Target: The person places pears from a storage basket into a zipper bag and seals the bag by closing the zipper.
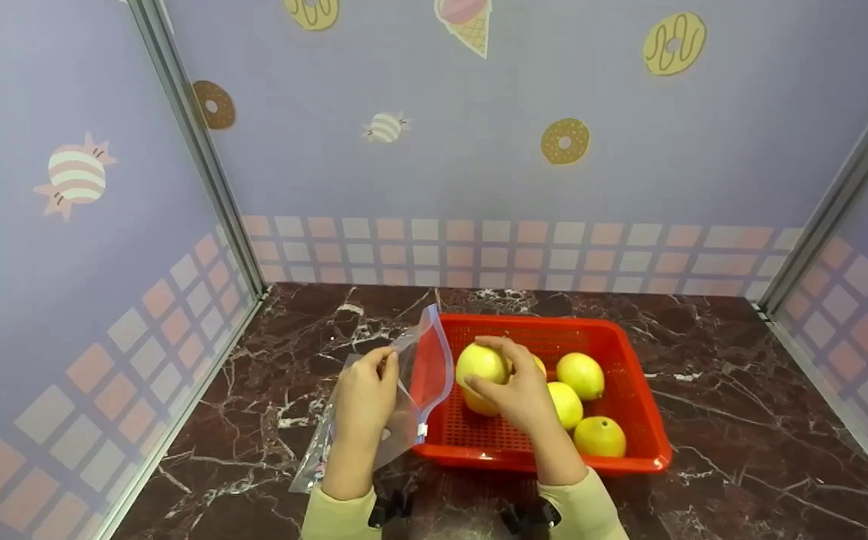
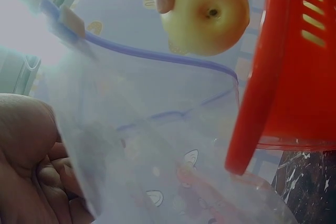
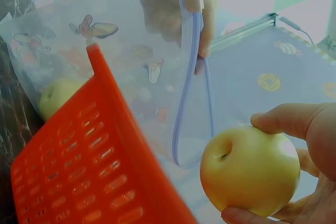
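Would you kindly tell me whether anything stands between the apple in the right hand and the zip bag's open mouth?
Nothing visible does: the right hand holds the yellow apple close to the open mouth of the zip bag, and the red basket lies outside that gap.

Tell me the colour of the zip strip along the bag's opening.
The zip strip is bluish purple, best seen in the left wrist view.

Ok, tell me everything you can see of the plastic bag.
The plastic bag looks thin and see-through, with cartoon prints, a lavender zip strip and a pale slider. It gapes open beside the red basket; the left hand holds it near the opening. A yellow fruit seems to be inside.
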Available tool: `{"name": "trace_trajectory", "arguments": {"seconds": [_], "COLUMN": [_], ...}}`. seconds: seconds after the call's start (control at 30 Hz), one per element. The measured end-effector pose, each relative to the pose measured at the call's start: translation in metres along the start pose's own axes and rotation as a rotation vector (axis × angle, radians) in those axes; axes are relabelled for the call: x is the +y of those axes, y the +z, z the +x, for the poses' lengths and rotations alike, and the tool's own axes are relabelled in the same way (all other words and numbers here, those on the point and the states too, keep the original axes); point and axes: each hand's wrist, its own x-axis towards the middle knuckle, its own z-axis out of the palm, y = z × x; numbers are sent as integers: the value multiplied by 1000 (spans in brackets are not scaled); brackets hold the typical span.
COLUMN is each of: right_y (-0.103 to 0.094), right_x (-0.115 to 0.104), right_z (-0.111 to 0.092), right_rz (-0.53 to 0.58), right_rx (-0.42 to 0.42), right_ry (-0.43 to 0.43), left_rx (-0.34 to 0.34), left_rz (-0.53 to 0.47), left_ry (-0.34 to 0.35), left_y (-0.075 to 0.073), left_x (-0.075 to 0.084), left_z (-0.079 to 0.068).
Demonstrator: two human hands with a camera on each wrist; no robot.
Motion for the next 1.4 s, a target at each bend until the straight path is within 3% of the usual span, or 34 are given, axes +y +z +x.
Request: {"name": "trace_trajectory", "arguments": {"seconds": [0.7, 1.03, 1.4], "right_y": [34, 53, 55], "right_x": [-26, -32, -33], "right_z": [14, 11, 10], "right_rz": [-15, -3, -15], "right_rx": [-119, -241, -316], "right_ry": [-99, -72, -86], "left_rx": [17, -12, -25], "left_rz": [-4, -7, -6], "left_ry": [8, -12, -29], "left_y": [-1, -3, -4], "left_x": [1, 2, 2], "left_z": [0, -1, -1]}}
